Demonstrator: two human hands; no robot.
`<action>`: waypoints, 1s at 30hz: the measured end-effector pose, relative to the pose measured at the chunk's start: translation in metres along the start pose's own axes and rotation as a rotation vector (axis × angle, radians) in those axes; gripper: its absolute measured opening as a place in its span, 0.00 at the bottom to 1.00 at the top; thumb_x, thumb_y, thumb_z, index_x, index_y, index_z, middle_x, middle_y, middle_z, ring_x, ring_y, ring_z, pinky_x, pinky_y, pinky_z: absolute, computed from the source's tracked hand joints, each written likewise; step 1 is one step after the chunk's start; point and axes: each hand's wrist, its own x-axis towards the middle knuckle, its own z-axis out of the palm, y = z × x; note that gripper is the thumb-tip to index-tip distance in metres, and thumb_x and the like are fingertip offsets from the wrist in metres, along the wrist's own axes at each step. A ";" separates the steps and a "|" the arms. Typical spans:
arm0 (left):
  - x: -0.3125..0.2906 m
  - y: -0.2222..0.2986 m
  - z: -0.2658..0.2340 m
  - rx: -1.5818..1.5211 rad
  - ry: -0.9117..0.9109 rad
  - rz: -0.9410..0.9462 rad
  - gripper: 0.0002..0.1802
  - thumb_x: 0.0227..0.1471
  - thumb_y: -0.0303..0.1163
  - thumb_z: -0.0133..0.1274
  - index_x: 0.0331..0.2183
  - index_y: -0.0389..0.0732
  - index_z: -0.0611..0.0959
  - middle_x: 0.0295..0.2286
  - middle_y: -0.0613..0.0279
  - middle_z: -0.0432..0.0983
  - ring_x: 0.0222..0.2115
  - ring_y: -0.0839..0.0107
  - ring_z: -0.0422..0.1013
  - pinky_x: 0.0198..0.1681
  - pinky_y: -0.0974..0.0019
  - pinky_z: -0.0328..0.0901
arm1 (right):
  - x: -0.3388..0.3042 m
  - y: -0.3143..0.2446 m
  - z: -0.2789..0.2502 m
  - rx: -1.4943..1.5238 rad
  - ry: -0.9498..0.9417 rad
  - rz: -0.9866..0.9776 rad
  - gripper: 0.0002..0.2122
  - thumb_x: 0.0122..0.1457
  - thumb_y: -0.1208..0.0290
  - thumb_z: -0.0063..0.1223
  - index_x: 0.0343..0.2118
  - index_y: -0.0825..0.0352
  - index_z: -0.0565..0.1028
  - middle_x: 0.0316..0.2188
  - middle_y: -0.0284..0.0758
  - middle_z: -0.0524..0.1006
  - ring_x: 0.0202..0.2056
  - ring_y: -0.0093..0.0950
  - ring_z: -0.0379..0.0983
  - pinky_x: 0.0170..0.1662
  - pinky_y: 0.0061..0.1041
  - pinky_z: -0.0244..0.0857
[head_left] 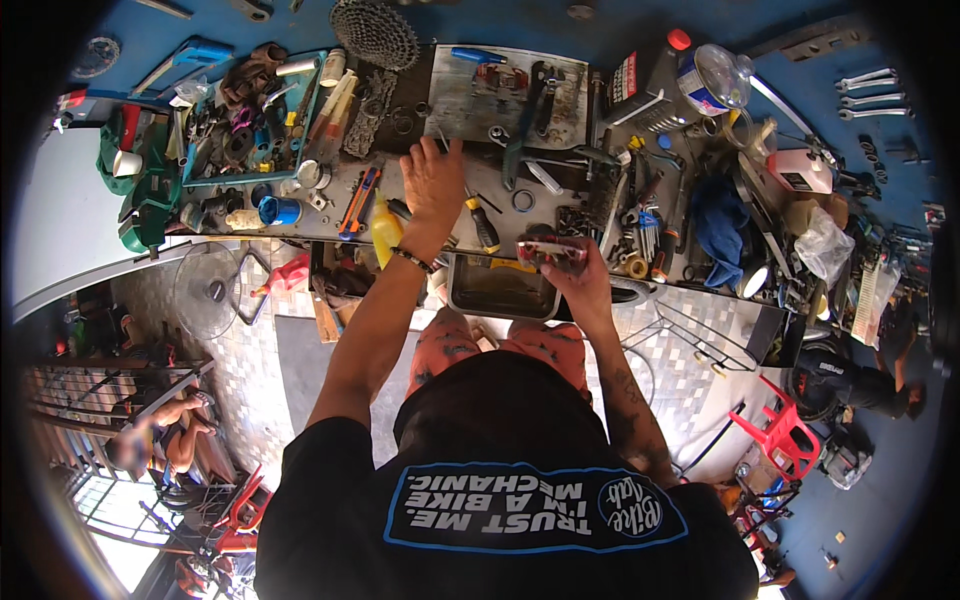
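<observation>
My left hand (pixel 433 185) reaches over the workbench (pixel 340 222), fingers stretched and apart. A thin metal rod (pixel 443 140) shows by its fingertips; I cannot tell whether they touch it. Below that wrist is a yellow squeeze bottle (pixel 385 230). To the right lies a screwdriver (pixel 484 225) with a yellow and black handle. At the bench's front edge my right hand (pixel 585 285) is closed around a shiny dark red and black part (pixel 550 255), its exact kind unclear. Below it is a metal tray (pixel 505 305) with something yellow in it.
A blue-edged tray of small parts (pixel 250 182) stands at the left. A cassette (pixel 375 35) and a metal plate (pixel 460 105) with tools lie at the back. A black jug (pixel 640 85) stands right of them, beside cluttered tools and a blue cloth (pixel 720 230). Other people are in the background.
</observation>
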 end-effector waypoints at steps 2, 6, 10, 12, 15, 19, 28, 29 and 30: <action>0.013 0.005 -0.003 -0.145 0.071 -0.003 0.21 0.54 0.26 0.55 0.51 0.50 0.79 0.44 0.53 0.74 0.49 0.53 0.71 0.50 0.51 0.65 | 0.014 -0.004 -0.005 -0.077 0.006 -0.027 0.20 0.59 0.78 0.65 0.51 0.71 0.69 0.47 0.39 0.79 0.50 0.26 0.77 0.53 0.28 0.73; 0.047 0.014 0.011 -0.378 -0.057 0.231 0.26 0.53 0.26 0.58 0.55 0.48 0.79 0.49 0.56 0.75 0.55 0.50 0.69 0.57 0.48 0.65 | 0.025 -0.011 -0.017 -0.081 -0.021 -0.073 0.20 0.59 0.77 0.66 0.51 0.70 0.69 0.45 0.36 0.78 0.47 0.24 0.77 0.51 0.26 0.73; 0.069 0.007 0.026 -0.486 -0.282 0.276 0.27 0.55 0.26 0.61 0.57 0.49 0.78 0.54 0.55 0.75 0.48 0.53 0.77 0.54 0.51 0.71 | 0.016 -0.016 -0.034 0.017 -0.050 -0.066 0.20 0.59 0.82 0.65 0.51 0.70 0.67 0.46 0.36 0.77 0.50 0.23 0.75 0.54 0.25 0.71; 0.074 0.006 0.029 -0.464 -0.291 0.336 0.25 0.54 0.27 0.63 0.53 0.46 0.77 0.49 0.56 0.76 0.43 0.54 0.79 0.50 0.51 0.72 | 0.010 -0.017 -0.042 0.015 -0.077 -0.097 0.20 0.58 0.83 0.65 0.50 0.69 0.67 0.47 0.35 0.76 0.50 0.23 0.74 0.56 0.25 0.69; 0.086 0.004 0.023 -0.342 -0.294 0.446 0.21 0.52 0.28 0.64 0.47 0.42 0.76 0.43 0.56 0.76 0.41 0.51 0.78 0.46 0.48 0.71 | 0.004 -0.016 -0.052 0.024 -0.090 -0.105 0.21 0.58 0.83 0.65 0.50 0.69 0.67 0.46 0.34 0.75 0.51 0.23 0.73 0.58 0.24 0.67; 0.089 0.001 0.003 -0.297 -0.352 0.607 0.21 0.47 0.33 0.65 0.44 0.42 0.77 0.38 0.52 0.77 0.38 0.49 0.77 0.41 0.48 0.71 | 0.000 -0.012 -0.063 0.010 -0.080 -0.134 0.21 0.58 0.80 0.66 0.51 0.69 0.68 0.45 0.35 0.78 0.50 0.24 0.75 0.56 0.27 0.69; 0.032 -0.012 -0.044 -0.804 -0.407 0.075 0.15 0.49 0.34 0.64 0.37 0.36 0.80 0.21 0.62 0.72 0.23 0.74 0.70 0.28 0.67 0.68 | 0.005 -0.005 -0.088 0.029 -0.085 -0.121 0.21 0.57 0.85 0.64 0.50 0.68 0.68 0.45 0.32 0.74 0.50 0.21 0.72 0.58 0.25 0.66; 0.030 -0.010 -0.048 -0.797 -0.246 0.047 0.14 0.51 0.32 0.65 0.39 0.36 0.82 0.21 0.66 0.72 0.23 0.81 0.67 0.27 0.72 0.66 | 0.007 -0.004 -0.090 0.075 -0.105 -0.146 0.21 0.57 0.86 0.64 0.50 0.68 0.67 0.44 0.32 0.74 0.50 0.21 0.72 0.57 0.25 0.66; 0.030 -0.009 -0.055 -0.789 -0.173 0.015 0.15 0.52 0.33 0.66 0.40 0.36 0.83 0.21 0.65 0.73 0.23 0.81 0.67 0.28 0.72 0.67 | 0.008 -0.002 -0.091 0.011 -0.075 -0.137 0.20 0.57 0.83 0.65 0.50 0.68 0.68 0.45 0.32 0.76 0.49 0.22 0.73 0.56 0.25 0.67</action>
